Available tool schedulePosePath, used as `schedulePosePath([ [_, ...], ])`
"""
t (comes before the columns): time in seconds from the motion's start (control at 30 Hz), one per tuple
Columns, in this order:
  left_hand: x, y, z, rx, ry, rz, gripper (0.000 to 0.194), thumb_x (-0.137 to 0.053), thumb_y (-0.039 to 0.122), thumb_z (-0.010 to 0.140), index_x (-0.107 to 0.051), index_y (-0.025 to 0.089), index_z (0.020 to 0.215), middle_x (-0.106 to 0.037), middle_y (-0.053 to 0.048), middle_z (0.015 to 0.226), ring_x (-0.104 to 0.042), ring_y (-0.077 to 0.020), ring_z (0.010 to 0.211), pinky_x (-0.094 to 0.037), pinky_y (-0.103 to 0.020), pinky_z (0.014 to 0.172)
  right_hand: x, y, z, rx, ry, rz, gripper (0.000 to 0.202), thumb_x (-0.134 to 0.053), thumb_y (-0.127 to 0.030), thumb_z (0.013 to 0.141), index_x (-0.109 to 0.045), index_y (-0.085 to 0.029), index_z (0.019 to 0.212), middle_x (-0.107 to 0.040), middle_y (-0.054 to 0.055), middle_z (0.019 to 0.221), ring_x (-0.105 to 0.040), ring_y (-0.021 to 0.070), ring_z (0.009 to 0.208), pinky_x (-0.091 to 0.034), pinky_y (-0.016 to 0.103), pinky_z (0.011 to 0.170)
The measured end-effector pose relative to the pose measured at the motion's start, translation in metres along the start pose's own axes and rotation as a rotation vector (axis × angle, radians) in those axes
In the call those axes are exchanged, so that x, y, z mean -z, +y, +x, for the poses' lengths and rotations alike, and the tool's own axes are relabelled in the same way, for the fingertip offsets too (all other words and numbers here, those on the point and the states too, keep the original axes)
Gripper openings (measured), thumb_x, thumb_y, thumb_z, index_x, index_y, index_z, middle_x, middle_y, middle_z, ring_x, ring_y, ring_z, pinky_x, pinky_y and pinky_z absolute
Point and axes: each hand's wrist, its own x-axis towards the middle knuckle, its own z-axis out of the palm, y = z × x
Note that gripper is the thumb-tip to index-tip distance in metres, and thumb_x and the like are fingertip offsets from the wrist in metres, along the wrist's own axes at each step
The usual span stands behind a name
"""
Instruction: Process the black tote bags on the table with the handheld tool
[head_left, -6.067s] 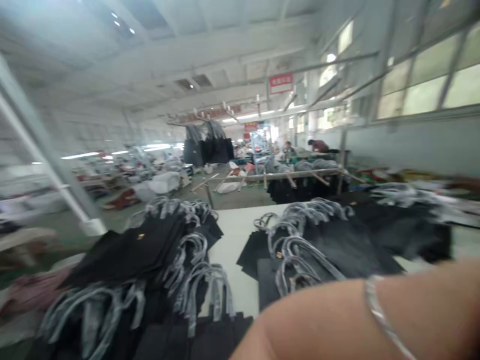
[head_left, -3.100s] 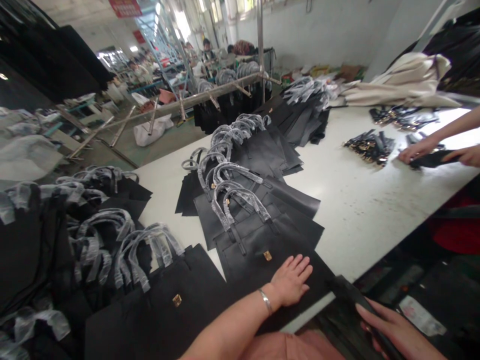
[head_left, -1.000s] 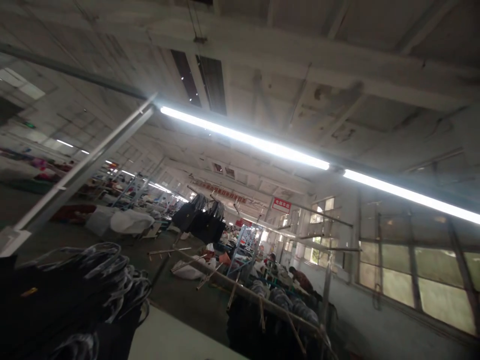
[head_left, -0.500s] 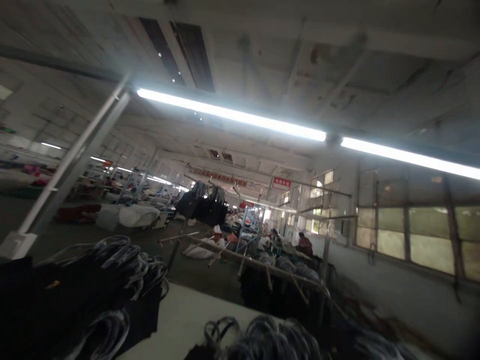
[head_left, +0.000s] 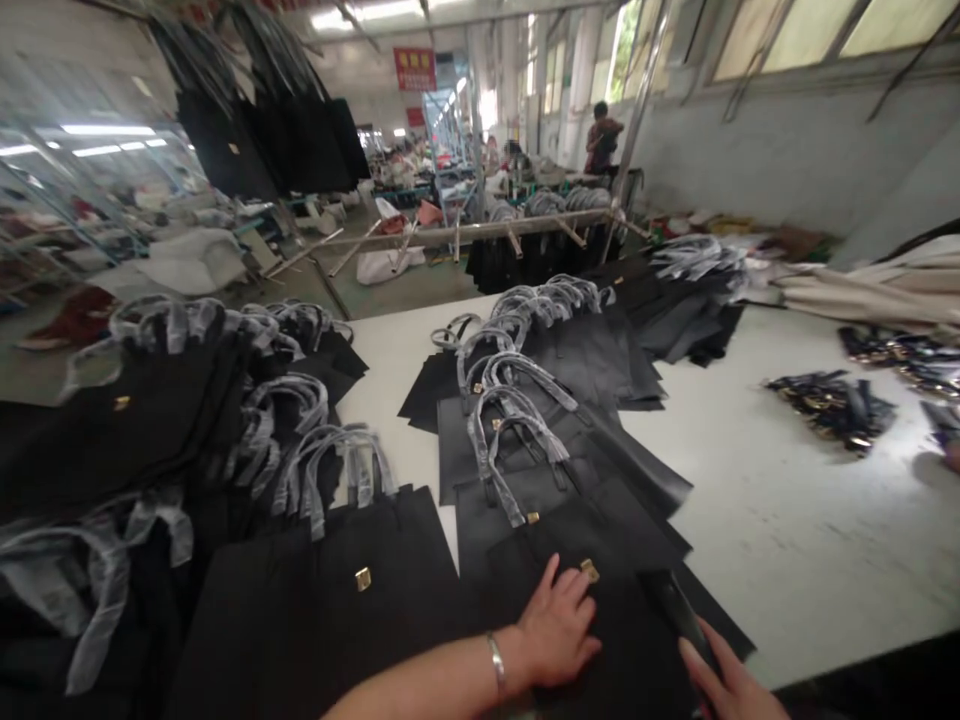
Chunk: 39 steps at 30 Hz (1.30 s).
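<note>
My left hand (head_left: 559, 622), with a bracelet at the wrist, lies with fingers spread on a black bag panel (head_left: 622, 640). Its fingertips are beside a gold clasp (head_left: 589, 571). To the right, my right hand (head_left: 727, 672) is wrapped round a dark, flat strip (head_left: 679, 610), whose far end rests over the panel; exactly what it is I cannot tell. Beyond my hands run overlapping black bags with plastic-wrapped handles (head_left: 517, 430). At the left lies another black bag (head_left: 315, 610) with a gold clasp (head_left: 363, 579).
Stacked black bags (head_left: 172, 400) cover the left side. Small dark straps with gold fittings (head_left: 829, 405) lie on the white table (head_left: 757, 500). Past it stand a metal rack (head_left: 465, 232) and hanging black bags (head_left: 262, 140). A person (head_left: 603, 138) is far back near the windows.
The view has swung down from the ceiling lights to the table. Both my hands, out of view before, now show over the black bags.
</note>
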Motion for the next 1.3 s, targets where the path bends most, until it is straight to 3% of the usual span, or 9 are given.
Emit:
schedulePosePath([
  [0.1,0.002,-0.009,0.021,0.083,0.059,-0.003,0.058,-0.038,0.052,0.098,-0.041,0.015,0.143,-0.029,-0.016,0.156,-0.021,-0.0289,0.147,-0.011,-0.053,0.121,0.003,-0.027,0.019,-0.009,-0.023,0.075,0.066,-0.035,-0.059,0.086,-0.04,-0.018,0.138,-0.061,-0.001,0.055,-0.066,0.0255,0.057,-0.051,0.035,0.058],
  [0.2,-0.008,-0.021,0.027,0.073,0.053,0.008,0.06,-0.039,0.054,0.098,-0.035,0.021,0.148,-0.02,-0.014,0.16,-0.015,-0.0303,0.149,-0.015,-0.054,0.119,0.006,-0.051,0.032,-0.011,-0.044,0.084,0.064,-0.04,-0.06,0.085,-0.043,-0.021,0.135,-0.059,-0.003,0.055,-0.064,0.0236,0.055,-0.05,0.034,0.054],
  [0.37,-0.017,-0.028,0.022,0.046,0.074,0.011,0.057,-0.038,0.051,0.098,-0.035,0.023,0.148,-0.023,-0.011,0.159,-0.016,-0.0296,0.149,-0.015,-0.053,0.119,0.015,-0.073,0.055,0.023,-0.129,0.13,0.06,-0.045,-0.059,0.085,-0.047,-0.021,0.131,-0.058,-0.004,0.062,-0.06,0.0187,0.052,-0.047,0.03,0.047],
  [0.67,-0.01,-0.028,0.024,0.044,0.065,0.018,0.057,-0.035,0.05,0.099,-0.034,0.022,0.148,-0.026,-0.012,0.158,-0.019,-0.029,0.148,-0.015,-0.052,0.118,0.026,-0.069,0.07,0.003,-0.203,0.15,0.077,-0.053,-0.063,0.078,-0.042,-0.018,0.14,-0.056,-0.005,0.058,-0.057,0.0185,0.05,-0.044,0.03,0.046],
  [0.9,-0.008,-0.028,0.023,0.055,0.065,0.031,0.056,-0.037,0.049,0.099,-0.036,0.022,0.148,-0.028,-0.012,0.157,-0.021,-0.0291,0.147,-0.017,-0.052,0.117,0.018,-0.087,0.076,0.018,-0.131,0.023,0.078,-0.053,-0.065,0.078,-0.045,-0.022,0.142,-0.06,-0.004,0.051,-0.061,0.0214,0.052,-0.048,0.032,0.053],
  [1.1,-0.008,-0.028,0.022,0.058,0.064,0.035,0.055,-0.036,0.05,0.099,-0.037,0.022,0.147,-0.027,-0.011,0.158,-0.02,-0.0276,0.147,-0.016,-0.051,0.118,0.02,-0.069,0.065,-0.022,-0.188,0.048,0.084,-0.054,-0.068,0.075,-0.044,-0.02,0.142,-0.061,-0.004,0.052,-0.061,0.0219,0.051,-0.046,0.031,0.049],
  [1.2,-0.009,-0.028,0.023,0.058,0.066,0.039,0.055,-0.038,0.049,0.098,-0.038,0.022,0.146,-0.028,-0.012,0.157,-0.021,-0.0283,0.147,-0.017,-0.051,0.118,0.014,-0.081,0.065,-0.004,-0.135,0.069,0.079,-0.055,-0.066,0.075,-0.048,-0.019,0.139,-0.063,-0.002,0.055,-0.061,0.0226,0.052,-0.047,0.032,0.049],
  [1.3,-0.009,-0.028,0.026,0.061,0.082,0.036,0.055,-0.039,0.049,0.098,-0.038,0.021,0.146,-0.029,-0.011,0.157,-0.022,-0.0286,0.147,-0.017,-0.051,0.118,0.009,-0.104,0.064,0.032,-0.023,0.068,0.075,-0.054,-0.064,0.078,-0.045,-0.026,0.142,-0.066,-0.003,0.06,-0.064,0.0226,0.058,-0.05,0.032,0.058],
])
